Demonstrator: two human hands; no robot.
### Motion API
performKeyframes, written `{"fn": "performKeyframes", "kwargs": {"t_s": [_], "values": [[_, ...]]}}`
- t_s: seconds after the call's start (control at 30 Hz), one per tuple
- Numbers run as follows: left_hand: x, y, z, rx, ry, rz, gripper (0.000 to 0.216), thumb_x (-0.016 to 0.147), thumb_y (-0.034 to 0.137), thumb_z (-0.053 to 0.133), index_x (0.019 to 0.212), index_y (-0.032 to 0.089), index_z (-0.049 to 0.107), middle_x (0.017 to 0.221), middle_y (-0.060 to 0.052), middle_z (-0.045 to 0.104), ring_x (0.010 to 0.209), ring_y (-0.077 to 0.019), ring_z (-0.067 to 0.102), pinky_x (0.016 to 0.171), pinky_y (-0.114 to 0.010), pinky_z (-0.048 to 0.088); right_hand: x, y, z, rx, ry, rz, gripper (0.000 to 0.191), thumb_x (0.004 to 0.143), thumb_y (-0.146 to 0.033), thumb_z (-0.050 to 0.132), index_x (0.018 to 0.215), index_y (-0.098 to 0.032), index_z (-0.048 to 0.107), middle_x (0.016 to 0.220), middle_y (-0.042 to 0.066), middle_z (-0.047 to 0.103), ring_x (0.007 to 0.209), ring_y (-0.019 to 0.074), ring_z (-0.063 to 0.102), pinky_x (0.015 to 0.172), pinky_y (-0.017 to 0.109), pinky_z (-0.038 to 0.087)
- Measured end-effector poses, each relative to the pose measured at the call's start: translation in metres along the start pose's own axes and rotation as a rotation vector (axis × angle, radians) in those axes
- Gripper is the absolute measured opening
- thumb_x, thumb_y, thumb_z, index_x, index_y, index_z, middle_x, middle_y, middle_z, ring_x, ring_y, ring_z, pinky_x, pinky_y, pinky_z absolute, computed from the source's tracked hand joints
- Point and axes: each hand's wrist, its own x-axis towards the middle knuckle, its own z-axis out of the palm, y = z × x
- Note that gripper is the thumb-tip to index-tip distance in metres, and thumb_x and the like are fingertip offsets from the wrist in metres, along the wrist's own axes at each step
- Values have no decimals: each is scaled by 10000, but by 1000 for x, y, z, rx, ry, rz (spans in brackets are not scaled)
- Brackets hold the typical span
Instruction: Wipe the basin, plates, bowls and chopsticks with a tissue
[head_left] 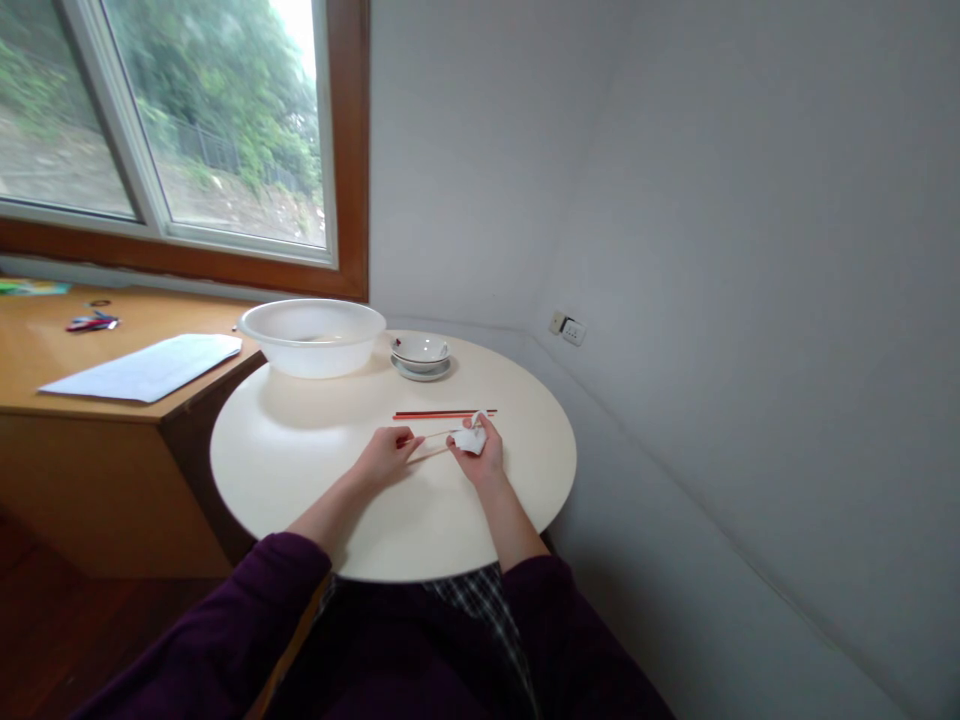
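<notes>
Purple sleeves [232, 615] nearest, pale sticks [430, 455] run sideways btwn L hand [384, 457], R hand [489, 459].

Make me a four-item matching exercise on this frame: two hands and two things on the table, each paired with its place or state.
1. left hand
2. right hand
3. plastic basin
4. red and dark sticks

A. large and translucent, to the left of the stacked dishes
B. holding a white tissue or cloth
C. lying on the round table, beyond the hands
D. pinching pale sticks, with nothing white in it

Pairs: 1-D, 2-B, 3-A, 4-C
</notes>
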Motion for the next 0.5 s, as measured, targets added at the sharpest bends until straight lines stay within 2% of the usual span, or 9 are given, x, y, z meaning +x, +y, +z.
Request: {"fn": "performKeyframes", "kwargs": {"t_s": [0.5], "values": [[1,-5,-1,84,47,-3,406,752,486,474,496,172,441,464,42,381,492,-92,323,498,-236,256,11,4,-10,-97,25,-73,122,727,-191,566,698,-216,450,559,-87,490,506,89,483,538,239,445]]}}
